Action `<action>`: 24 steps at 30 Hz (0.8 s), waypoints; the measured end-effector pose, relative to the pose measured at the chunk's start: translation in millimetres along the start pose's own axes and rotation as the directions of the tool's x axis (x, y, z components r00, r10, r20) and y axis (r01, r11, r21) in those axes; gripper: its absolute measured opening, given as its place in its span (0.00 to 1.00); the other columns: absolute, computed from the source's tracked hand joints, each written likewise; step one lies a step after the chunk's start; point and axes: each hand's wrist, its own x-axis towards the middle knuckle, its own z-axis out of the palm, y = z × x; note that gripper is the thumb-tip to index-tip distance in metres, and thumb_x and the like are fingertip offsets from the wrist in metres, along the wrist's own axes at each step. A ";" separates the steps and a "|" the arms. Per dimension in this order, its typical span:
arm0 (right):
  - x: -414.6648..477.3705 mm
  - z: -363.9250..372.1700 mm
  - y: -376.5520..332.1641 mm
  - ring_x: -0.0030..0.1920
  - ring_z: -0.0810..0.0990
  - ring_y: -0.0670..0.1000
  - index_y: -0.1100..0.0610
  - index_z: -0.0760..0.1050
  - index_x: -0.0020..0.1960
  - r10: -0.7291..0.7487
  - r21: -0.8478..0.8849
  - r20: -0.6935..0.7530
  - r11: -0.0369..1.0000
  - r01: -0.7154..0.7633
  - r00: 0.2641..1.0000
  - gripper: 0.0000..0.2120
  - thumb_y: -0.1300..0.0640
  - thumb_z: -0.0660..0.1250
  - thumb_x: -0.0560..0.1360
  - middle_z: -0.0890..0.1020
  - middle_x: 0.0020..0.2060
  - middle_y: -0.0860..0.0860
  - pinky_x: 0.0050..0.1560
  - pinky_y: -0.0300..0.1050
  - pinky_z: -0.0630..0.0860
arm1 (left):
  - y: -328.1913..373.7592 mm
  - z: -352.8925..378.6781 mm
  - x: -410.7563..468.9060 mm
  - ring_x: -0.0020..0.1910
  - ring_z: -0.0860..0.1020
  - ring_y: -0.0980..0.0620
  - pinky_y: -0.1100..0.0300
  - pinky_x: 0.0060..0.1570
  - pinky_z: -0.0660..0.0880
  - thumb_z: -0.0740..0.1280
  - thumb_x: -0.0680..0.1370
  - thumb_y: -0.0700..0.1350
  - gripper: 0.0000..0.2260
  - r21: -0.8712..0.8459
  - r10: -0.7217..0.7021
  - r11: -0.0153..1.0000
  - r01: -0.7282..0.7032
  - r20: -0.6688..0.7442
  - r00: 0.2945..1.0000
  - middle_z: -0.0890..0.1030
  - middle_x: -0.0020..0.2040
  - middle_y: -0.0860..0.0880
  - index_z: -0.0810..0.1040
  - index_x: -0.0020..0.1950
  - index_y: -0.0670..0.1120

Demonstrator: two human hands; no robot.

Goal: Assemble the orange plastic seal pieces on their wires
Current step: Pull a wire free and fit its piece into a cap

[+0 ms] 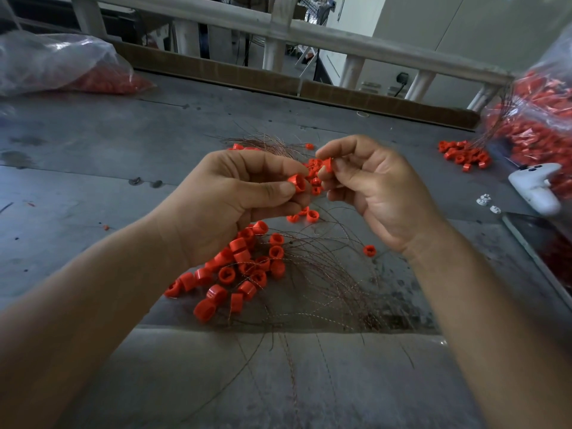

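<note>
My left hand (235,196) pinches an orange seal cap (297,182) between thumb and forefinger, open side facing right. My right hand (371,187) pinches a smaller orange seal insert (326,165) just to the right of the cap, a short gap apart. Both hands hover above the grey table (93,144). Below them lies a heap of orange caps (241,270) tangled with thin twisted wires (325,283). Behind the hands sit a few more orange pieces (315,181) and another wire bundle (266,142).
A clear bag of orange parts (62,66) lies at the far left. Another bag with wired seals (538,119) stands at the right, with a small orange pile (464,154) beside it. A white controller (535,187) and small white bits (487,202) lie at the right edge.
</note>
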 end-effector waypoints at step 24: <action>-7.6 22.1 -0.7 0.39 0.83 0.46 0.53 0.79 0.43 -0.201 -0.144 -0.011 0.970 0.197 0.980 0.08 0.62 0.70 0.65 0.83 0.35 0.45 0.36 0.38 0.79 | 0.2 1.9 1.5 0.35 0.82 0.52 0.67 0.36 0.78 0.67 0.61 0.37 0.10 0.112 0.051 0.993 -0.037 -0.127 0.991 0.83 0.34 0.46 0.79 0.42 0.41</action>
